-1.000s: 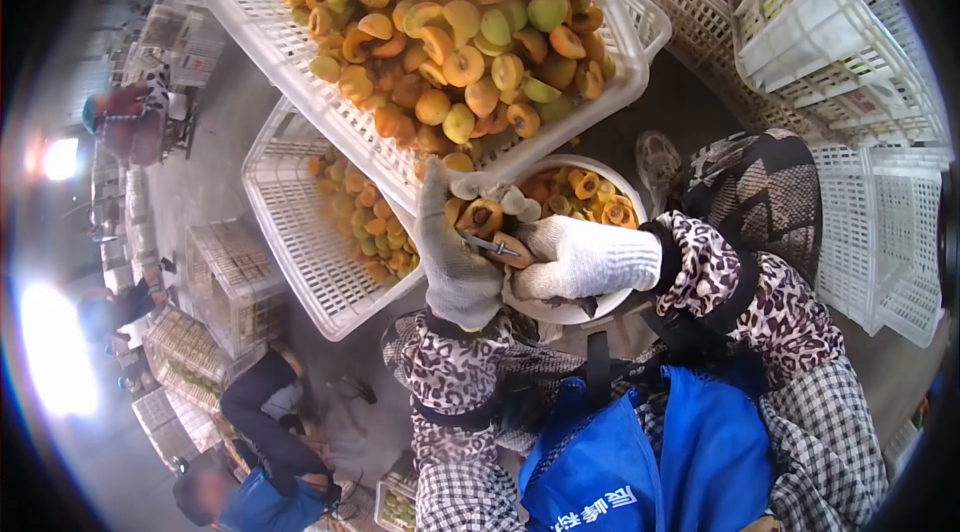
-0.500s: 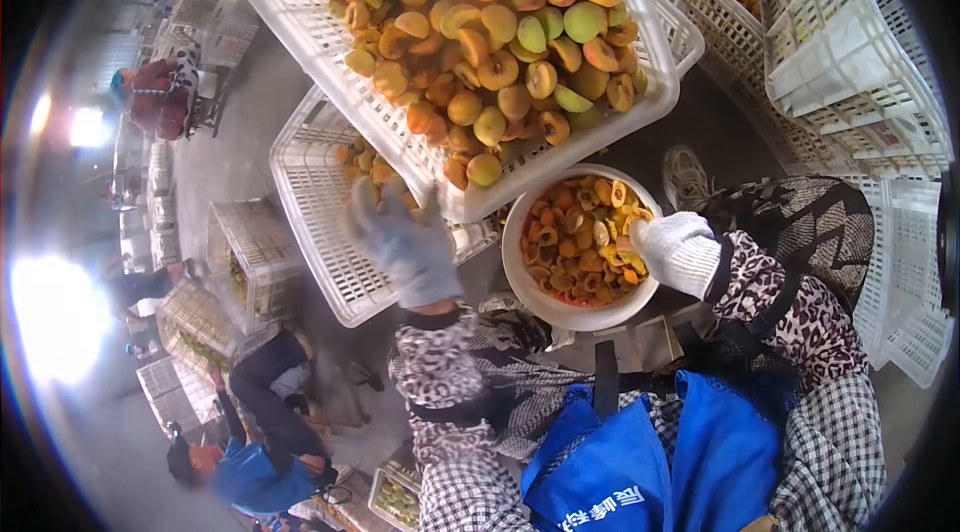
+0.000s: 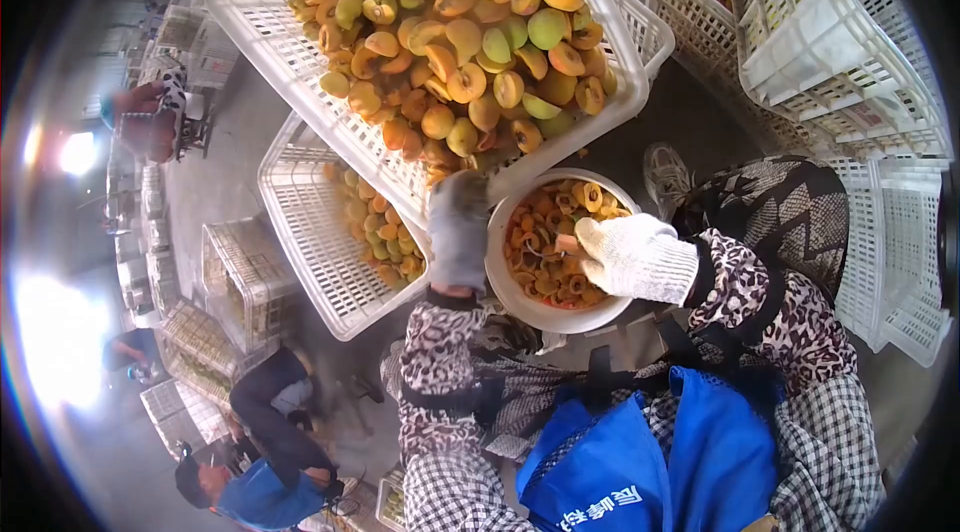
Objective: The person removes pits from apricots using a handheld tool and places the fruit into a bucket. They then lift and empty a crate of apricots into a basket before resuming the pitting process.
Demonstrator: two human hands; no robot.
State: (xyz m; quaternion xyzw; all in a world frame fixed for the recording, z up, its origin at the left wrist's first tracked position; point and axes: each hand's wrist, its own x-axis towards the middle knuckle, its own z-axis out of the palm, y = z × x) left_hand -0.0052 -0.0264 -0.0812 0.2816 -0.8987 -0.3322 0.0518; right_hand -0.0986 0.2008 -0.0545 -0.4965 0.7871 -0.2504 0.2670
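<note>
My left hand (image 3: 459, 237), in a grey glove, is at the near corner of the upper white crate (image 3: 590, 147), by the apricot halves (image 3: 465, 82) heaped in it. Motion smears its fingers, and I cannot make out anything in them. My right hand (image 3: 640, 257), in a white knitted glove, is closed over the right side of a white bucket. From its fingers juts a small pitting tool (image 3: 566, 244) with a brownish handle and what looks like a thin metal loop. Pitted apricot halves (image 3: 550, 277) lie in the bucket (image 3: 497, 277).
Beneath the upper crate, a lower crate (image 3: 300, 232) holds more apricots (image 3: 385, 242). Stacked white crates (image 3: 820, 42) stand at the right. A person in blue (image 3: 265, 492) sits at lower left near other crates (image 3: 205, 337). My shoe (image 3: 665, 177) is beside the bucket.
My left hand has moved right, from over the lower crate to the upper crate's near corner. My right hand has shifted left over the bucket, and the tool in it now shows.
</note>
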